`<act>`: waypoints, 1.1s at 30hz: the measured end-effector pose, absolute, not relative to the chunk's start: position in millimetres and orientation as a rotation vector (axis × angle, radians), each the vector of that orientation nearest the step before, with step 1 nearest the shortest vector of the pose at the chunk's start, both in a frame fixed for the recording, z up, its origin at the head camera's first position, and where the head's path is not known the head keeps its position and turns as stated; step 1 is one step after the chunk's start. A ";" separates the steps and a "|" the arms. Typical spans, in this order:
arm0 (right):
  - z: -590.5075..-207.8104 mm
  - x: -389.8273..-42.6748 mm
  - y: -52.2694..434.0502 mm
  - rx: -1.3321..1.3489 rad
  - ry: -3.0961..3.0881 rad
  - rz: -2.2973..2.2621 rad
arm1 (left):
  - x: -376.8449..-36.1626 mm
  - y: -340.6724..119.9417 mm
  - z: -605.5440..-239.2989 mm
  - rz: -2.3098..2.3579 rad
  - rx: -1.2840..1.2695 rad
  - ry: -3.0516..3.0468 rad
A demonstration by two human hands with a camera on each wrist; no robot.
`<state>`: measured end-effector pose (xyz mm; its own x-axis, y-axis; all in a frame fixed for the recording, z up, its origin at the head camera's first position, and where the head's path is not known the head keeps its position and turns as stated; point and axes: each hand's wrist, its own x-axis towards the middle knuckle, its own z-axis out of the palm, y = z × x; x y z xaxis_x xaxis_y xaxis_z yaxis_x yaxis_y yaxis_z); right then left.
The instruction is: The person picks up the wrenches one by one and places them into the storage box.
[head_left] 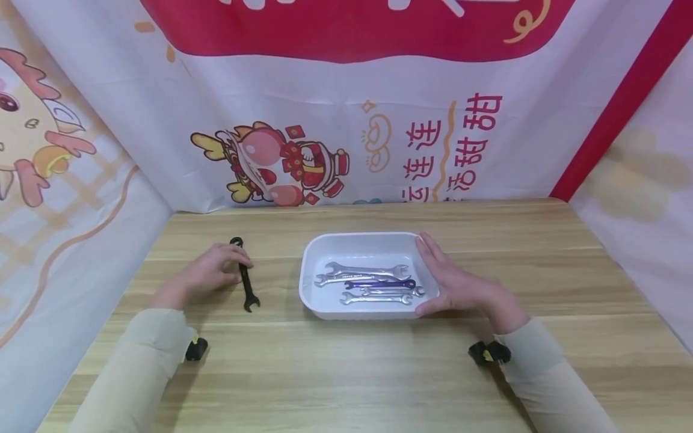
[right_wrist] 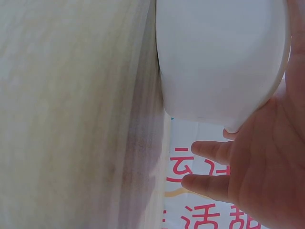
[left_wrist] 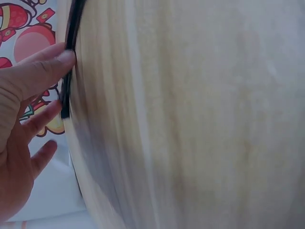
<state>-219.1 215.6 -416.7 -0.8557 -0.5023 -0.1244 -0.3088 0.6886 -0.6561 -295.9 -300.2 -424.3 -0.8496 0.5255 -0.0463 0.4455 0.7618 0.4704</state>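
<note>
Counting six wrenches total: five sit inside the white plastic tray [head_left: 319, 252] in the middle of the wooden table [head_left: 346, 373], four silver wrenches [head_left: 367, 270] and one purple wrench [head_left: 379, 283], all lying roughly side by side with their lengths running left to right. The sixth is a black wrench [head_left: 246, 281], a slim double open-ended one (matte, darker than everything else here) lying flat on the table left of the tray and well apart from it, pointing away from the person. The left hand [head_left: 208, 273] rests on it with fingertips [left_wrist: 64, 59] touching the shaft, fingers only gently bent, not wrapped around it. The right hand [head_left: 457, 282] is flat and relaxed, palm against the tray's right wall, holding nothing. Both sleeves are beige, and a cartoon banner [head_left: 281, 162] hangs behind the table.
</note>
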 end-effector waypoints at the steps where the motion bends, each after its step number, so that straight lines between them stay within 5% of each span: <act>1: -416.8 -219.1 215.6 -0.644 2.607 -0.935 | -295.3 -299.4 -424.4 0.660 0.740 2.799; 33: -417.1 -219.9 216.5 -0.648 2.602 -0.937 | -293.7 -288.7 -425.1 0.639 0.754 2.728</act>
<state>-219.9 216.5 -417.1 -0.8533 -0.5063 -0.1247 -0.3104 0.6854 -0.6586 -293.7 -288.7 -425.1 -0.8381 0.5341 -0.1112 0.4292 0.7714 0.4698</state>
